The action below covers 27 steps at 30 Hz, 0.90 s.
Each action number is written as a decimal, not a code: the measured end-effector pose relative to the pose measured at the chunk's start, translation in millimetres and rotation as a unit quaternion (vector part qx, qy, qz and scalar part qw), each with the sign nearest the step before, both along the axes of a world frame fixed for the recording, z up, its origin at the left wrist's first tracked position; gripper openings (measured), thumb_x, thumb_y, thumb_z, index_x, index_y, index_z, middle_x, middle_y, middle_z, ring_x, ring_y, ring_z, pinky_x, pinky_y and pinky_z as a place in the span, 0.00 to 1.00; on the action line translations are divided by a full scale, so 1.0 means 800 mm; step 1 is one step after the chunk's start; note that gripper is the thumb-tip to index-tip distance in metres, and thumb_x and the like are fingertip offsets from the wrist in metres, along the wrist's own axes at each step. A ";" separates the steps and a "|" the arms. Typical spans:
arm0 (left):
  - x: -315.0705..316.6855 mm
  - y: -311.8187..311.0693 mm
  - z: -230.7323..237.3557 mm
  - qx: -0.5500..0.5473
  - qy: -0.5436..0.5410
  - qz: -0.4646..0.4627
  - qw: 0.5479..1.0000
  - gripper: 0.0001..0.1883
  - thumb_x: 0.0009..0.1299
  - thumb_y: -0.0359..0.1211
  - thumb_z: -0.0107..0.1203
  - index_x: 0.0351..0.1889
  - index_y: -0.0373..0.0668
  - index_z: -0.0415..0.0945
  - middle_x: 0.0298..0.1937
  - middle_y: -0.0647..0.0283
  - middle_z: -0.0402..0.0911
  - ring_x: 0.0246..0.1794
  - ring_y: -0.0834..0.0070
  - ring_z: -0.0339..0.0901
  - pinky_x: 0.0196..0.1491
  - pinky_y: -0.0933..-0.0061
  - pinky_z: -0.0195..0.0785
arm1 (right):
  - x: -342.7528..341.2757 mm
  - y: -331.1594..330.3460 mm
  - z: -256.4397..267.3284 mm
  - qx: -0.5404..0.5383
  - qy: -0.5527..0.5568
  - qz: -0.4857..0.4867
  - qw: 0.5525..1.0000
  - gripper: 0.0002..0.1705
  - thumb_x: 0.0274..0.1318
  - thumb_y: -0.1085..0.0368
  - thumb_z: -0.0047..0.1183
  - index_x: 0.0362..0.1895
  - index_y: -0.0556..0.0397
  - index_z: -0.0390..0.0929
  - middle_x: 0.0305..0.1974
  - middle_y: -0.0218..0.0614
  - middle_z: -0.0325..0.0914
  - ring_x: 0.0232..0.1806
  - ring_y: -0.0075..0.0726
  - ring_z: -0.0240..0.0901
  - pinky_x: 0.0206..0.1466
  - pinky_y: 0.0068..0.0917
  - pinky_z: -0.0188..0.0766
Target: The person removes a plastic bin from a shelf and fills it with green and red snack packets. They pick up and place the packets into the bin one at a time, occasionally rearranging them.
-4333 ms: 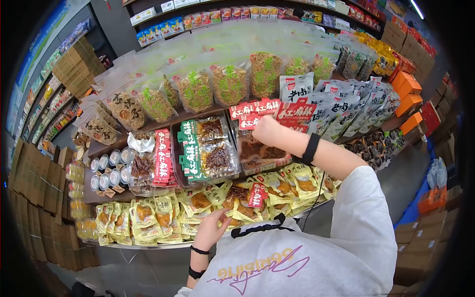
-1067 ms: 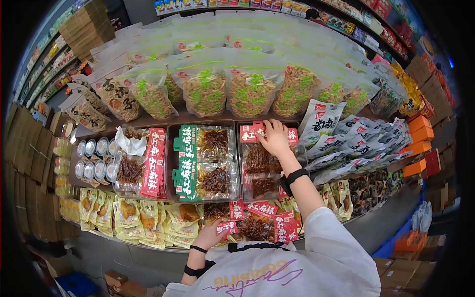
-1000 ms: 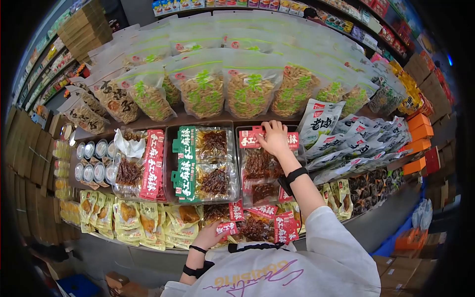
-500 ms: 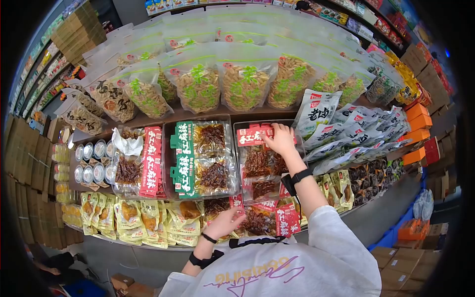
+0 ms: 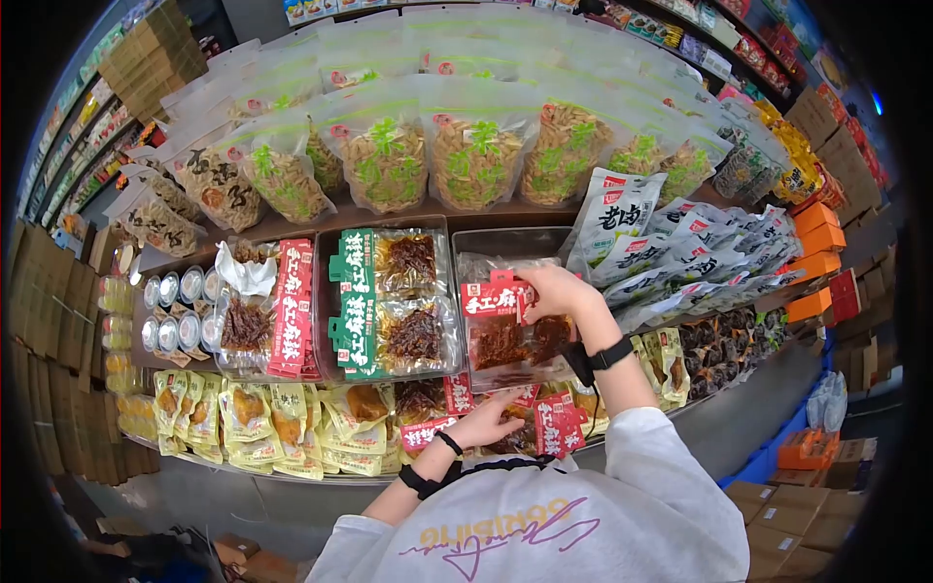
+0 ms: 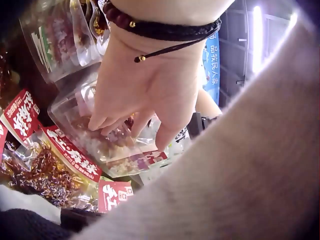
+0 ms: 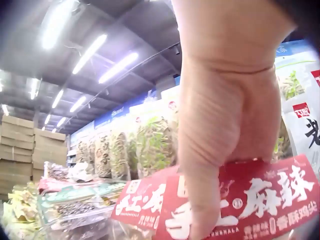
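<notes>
My right hand pinches red-topped snack packets by their cardboard headers, above the right-hand clear bin. In the right wrist view, the thumb lies across the front of one red header, with another header overlapping beside it; the other fingertips are hidden. My left hand reaches in from the front with fingers extended, over loose red-headed packets lying on the yellow pouches. From the left wrist, the left hand appears relaxed, its fingertips overlapping the clear bin's side.
A bin of green-headed packets stands to the left, beside red-headed packets and lidded cups. Yellow pouches line the front edge. Tall peanut-like snack bags rise behind; silver-white pouches lean at the right.
The right hand has drawn the red-headed packets from the bin's back towards the front. My left hand has let go of a loose packet and moved right.
</notes>
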State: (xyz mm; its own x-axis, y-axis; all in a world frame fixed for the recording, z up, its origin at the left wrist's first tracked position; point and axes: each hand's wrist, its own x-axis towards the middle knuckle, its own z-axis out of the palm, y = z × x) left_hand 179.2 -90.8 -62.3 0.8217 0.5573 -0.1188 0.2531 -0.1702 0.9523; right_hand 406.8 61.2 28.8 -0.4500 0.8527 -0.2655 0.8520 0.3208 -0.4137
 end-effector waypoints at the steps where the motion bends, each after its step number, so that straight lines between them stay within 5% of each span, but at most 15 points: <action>1: 0.002 -0.001 -0.001 -0.008 -0.004 0.004 1.000 0.33 0.67 0.41 0.53 0.66 0.37 0.54 0.63 0.45 0.62 0.64 0.56 0.61 0.64 0.66 0.54 | -0.010 -0.017 0.014 0.045 -0.030 -0.019 0.998 0.32 0.31 0.60 0.65 0.48 0.48 0.76 0.38 0.49 0.78 0.43 0.52 0.74 0.46 0.40 0.71; 6: 0.010 -0.001 -0.014 -0.021 0.011 0.000 1.000 0.35 0.67 0.43 0.52 0.67 0.36 0.53 0.67 0.40 0.55 0.68 0.50 0.52 0.68 0.63 0.48 | -0.034 -0.088 0.069 0.093 -0.133 -0.055 0.985 0.11 0.34 0.67 0.60 0.30 0.48 0.82 0.31 0.41 0.79 0.37 0.44 0.76 0.38 0.38 0.73; 10: -0.004 0.005 -0.003 0.019 0.015 0.042 0.999 0.36 0.65 0.42 0.54 0.67 0.36 0.53 0.67 0.40 0.54 0.71 0.49 0.46 0.69 0.60 0.45 | -0.024 -0.162 0.151 0.278 0.048 -0.111 0.953 0.09 0.33 0.71 0.59 0.26 0.49 0.81 0.27 0.34 0.78 0.30 0.43 0.75 0.34 0.34 0.72; 12: -0.011 -0.002 -0.026 0.066 0.014 0.079 0.995 0.33 0.65 0.40 0.55 0.65 0.36 0.56 0.65 0.43 0.58 0.68 0.50 0.53 0.66 0.61 0.51 | 0.000 -0.201 0.186 0.328 0.073 -0.177 0.925 0.11 0.32 0.74 0.62 0.28 0.52 0.81 0.26 0.34 0.78 0.28 0.37 0.75 0.32 0.26 0.71; 16: -0.021 0.004 0.027 0.049 -0.001 0.093 0.994 0.25 0.65 0.36 0.54 0.58 0.37 0.66 0.57 0.47 0.70 0.60 0.53 0.65 0.60 0.63 0.60 | 0.059 -0.299 0.213 0.192 0.370 -0.448 0.791 0.14 0.38 0.77 0.63 0.35 0.61 0.79 0.32 0.34 0.80 0.32 0.22 0.75 0.35 0.18 0.70; 19: -0.010 0.019 0.048 0.133 -0.025 0.187 0.973 0.11 0.64 0.30 0.51 0.43 0.38 0.76 0.38 0.55 0.79 0.43 0.58 0.75 0.50 0.63 0.67 | 0.107 -0.357 0.179 0.216 0.456 -0.497 0.706 0.16 0.39 0.76 0.63 0.37 0.61 0.77 0.32 0.34 0.80 0.31 0.23 0.76 0.35 0.20 0.71; 24: 0.019 0.066 0.069 0.271 0.025 0.199 0.941 0.15 0.60 0.27 0.54 0.46 0.37 0.73 0.43 0.52 0.74 0.49 0.54 0.68 0.55 0.62 0.62 | 0.161 -0.452 0.081 0.163 0.378 -0.551 0.726 0.16 0.36 0.75 0.65 0.34 0.60 0.77 0.31 0.34 0.80 0.29 0.22 0.74 0.36 0.21 0.71; 27: 0.052 0.099 0.064 0.322 0.103 0.166 0.927 0.31 0.54 0.29 0.60 0.58 0.39 0.64 0.54 0.48 0.65 0.57 0.52 0.60 0.60 0.59 0.57 | 0.163 -0.468 0.061 0.109 0.326 -0.565 0.750 0.10 0.35 0.76 0.64 0.29 0.59 0.80 0.28 0.34 0.80 0.27 0.19 0.72 0.32 0.20 0.68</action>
State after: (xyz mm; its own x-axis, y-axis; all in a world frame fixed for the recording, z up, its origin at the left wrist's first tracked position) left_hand 220.4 -11.7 -11.4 0.5891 0.7853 0.1904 0.5582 -0.5659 0.6068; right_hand 537.1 -313.5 77.6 0.6190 0.7787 -0.1028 0.2695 -0.3336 -0.9034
